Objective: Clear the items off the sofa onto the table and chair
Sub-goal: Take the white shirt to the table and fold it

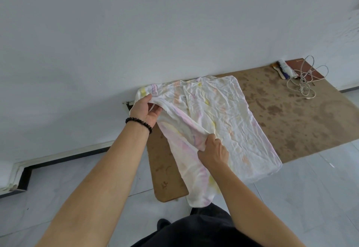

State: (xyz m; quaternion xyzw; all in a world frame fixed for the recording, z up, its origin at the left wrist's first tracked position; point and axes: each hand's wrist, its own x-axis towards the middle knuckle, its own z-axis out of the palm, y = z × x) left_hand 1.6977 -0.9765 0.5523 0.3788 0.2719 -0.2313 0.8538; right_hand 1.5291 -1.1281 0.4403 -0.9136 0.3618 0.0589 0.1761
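Observation:
A white cloth (223, 114) with faded pink, yellow and orange marks lies spread over the left part of a brown, stained table (291, 114). One end of it hangs over the table's near edge. My left hand (146, 109), with a black bead bracelet at the wrist, grips a fold of the cloth at its far left. My right hand (212, 150) pinches a bunched fold near the cloth's middle, closer to me. The sofa and the chair are out of view.
At the table's far right lie a tangled white cable (303, 79), a white tube (286, 68), a flat wooden stick (279, 72) and a reddish-brown board (303, 66). A white wall stands behind the table. Light grey floor tiles (301, 188) surround it, with a dark baseboard at the left.

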